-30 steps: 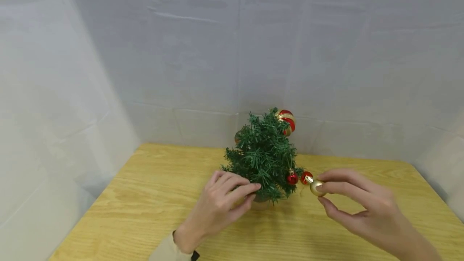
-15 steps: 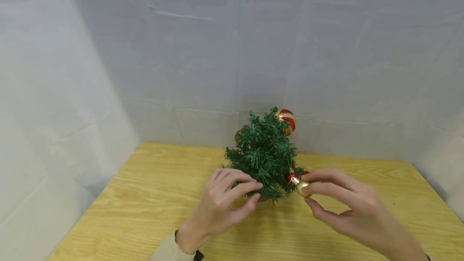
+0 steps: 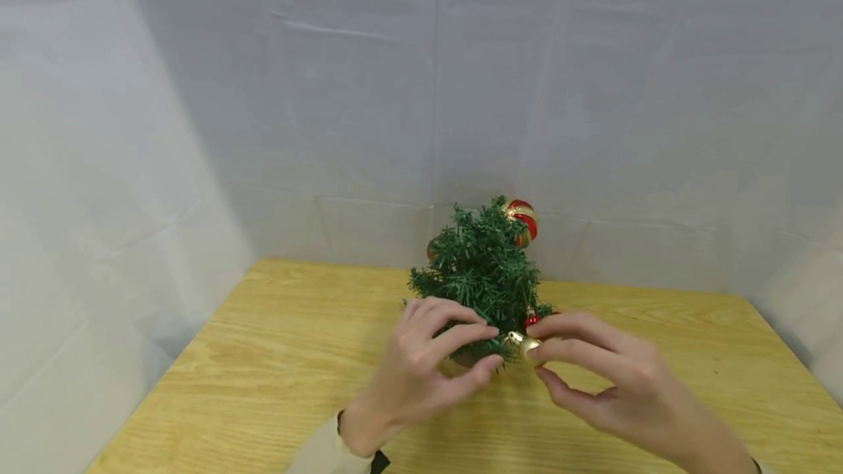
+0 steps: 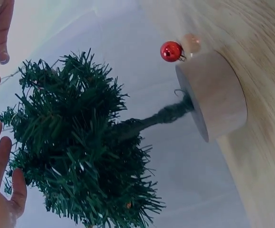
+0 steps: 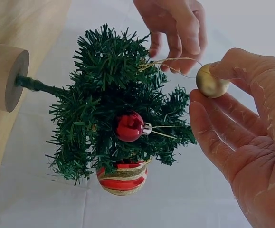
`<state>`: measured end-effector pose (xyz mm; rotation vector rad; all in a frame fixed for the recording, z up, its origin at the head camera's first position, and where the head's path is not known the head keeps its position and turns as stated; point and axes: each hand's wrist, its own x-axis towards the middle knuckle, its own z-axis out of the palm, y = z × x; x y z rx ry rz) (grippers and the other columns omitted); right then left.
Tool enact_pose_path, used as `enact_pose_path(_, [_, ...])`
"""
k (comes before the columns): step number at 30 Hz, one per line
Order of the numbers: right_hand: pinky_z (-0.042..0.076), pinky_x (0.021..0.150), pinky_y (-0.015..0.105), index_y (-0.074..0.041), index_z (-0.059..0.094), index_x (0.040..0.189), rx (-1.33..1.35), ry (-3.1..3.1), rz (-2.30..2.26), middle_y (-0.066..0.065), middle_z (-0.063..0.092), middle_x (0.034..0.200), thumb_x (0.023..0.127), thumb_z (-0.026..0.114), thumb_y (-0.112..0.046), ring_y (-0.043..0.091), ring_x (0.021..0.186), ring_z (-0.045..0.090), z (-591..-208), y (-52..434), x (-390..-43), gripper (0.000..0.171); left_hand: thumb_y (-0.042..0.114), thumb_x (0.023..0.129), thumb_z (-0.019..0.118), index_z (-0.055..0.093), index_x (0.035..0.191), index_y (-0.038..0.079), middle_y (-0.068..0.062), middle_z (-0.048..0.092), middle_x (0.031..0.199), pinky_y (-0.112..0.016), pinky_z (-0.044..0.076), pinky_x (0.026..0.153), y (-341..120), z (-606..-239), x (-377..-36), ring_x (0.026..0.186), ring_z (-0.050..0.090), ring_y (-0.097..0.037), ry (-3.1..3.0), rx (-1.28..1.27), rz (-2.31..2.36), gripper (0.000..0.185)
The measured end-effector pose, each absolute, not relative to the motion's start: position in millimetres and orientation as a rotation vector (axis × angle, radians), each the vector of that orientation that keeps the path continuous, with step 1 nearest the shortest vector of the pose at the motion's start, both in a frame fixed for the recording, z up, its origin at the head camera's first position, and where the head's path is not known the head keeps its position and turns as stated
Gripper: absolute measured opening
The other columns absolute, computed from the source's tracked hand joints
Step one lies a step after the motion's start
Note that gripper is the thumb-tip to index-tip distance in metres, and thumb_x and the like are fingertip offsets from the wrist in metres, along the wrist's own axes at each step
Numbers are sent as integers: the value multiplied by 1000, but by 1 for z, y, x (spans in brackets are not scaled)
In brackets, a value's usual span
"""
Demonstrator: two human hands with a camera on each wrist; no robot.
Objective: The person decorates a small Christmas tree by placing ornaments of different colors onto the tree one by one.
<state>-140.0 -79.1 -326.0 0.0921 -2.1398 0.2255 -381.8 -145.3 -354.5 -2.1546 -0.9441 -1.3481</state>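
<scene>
A small green artificial Christmas tree [image 3: 484,276] stands on a round wooden base [image 4: 218,95]. My right hand [image 3: 612,382] pinches a gold ball ornament [image 5: 212,81] between thumb and fingers, at the tree's front right. A thin gold loop [image 5: 175,59] runs from the ornament to the branch tips. My left hand [image 3: 435,357] is at the front of the tree, fingers spread and slightly bent, holding nothing visible. Its fingertips are close to the branches; whether they touch is unclear. A red ball ornament [image 5: 129,127] and a red-and-gold striped one [image 5: 123,178] hang on the tree.
The tree stands on a wooden table [image 3: 276,357]. Another red ball [image 4: 171,51] shows near the wooden base in the left wrist view. Pale sheeting [image 3: 356,108] rises behind the table and at its sides.
My right hand has moved left with the gold ornament, from right of the red balls to the tree's front branches. My left hand has shifted slightly right, its thumb and fingers farther apart.
</scene>
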Motion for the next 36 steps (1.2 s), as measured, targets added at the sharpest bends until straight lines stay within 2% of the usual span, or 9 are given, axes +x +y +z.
enact_pose_path(4, [55, 78, 11, -13, 74, 104, 87, -2138, 223, 9, 70, 110, 102, 61, -26, 9, 100, 67, -327, -81, -142, 19, 34, 98, 68, 78, 101, 18, 4, 72, 100, -28, 48, 83, -144, -355, -379, 94, 65, -13, -946, -2156, -1351, 19])
enact_pose_path(12, [55, 81, 11, -13, 73, 104, 97, -2144, 257, 9, 70, 110, 101, 62, -25, 8, 98, 67, -329, -81, -144, 17, 21, 96, 69, 76, 92, 16, 1, 71, 101, -28, 48, 82, -143, -356, -376, 93, 64, -14, -954, -2150, -1377, 9])
enact_pose_path(16, [54, 81, 10, -14, 72, 103, 76, -2157, 266, 7, 68, 109, 101, 61, -24, 8, 96, 65, -331, -79, -142, 15, 21, 98, 67, 75, 93, 16, 1, 70, 101, -28, 46, 81, -144, -357, -379, 93, 64, -14, -967, -2146, -1406, 11])
enact_pose_path(21, [50, 74, 10, -18, 69, 100, 2, -2193, 264, 1, 62, 106, 101, 57, -23, 3, 89, 60, -333, -77, -139, 13, 20, 97, 68, 75, 93, 15, 0, 70, 100, -28, 45, 80, -145, -358, -381, 92, 64, -15, -967, -2132, -1439, 9])
enact_pose_path(29, [48, 71, 8, -22, 62, 92, -98, -2249, 346, -3, 55, 103, 101, 57, -29, -1, 80, 52, -337, -79, -142, 12, 22, 99, 66, 75, 93, 16, 0, 70, 100, -29, 45, 81, -148, -358, -383, 92, 63, -15, -963, -2123, -1449, 13])
enact_pose_path(33, [48, 69, 7, -20, 60, 88, -141, -2236, 339, -6, 56, 99, 102, 59, -31, -2, 77, 52, -338, -81, -146, 18, 22, 99, 65, 75, 94, 16, 0, 70, 100, -29, 47, 82, -149, -356, -382, 92, 63, -15, -950, -2120, -1448, 13])
enact_pose_path(36, [47, 67, 6, -19, 62, 92, -170, -2228, 313, -8, 58, 95, 102, 59, -33, -4, 73, 52, -337, -82, -150, 18, 21, 99, 65, 75, 93, 16, 0, 70, 101, -29, 47, 82, -149, -354, -381, 92, 63, -15, -937, -2117, -1452, 13])
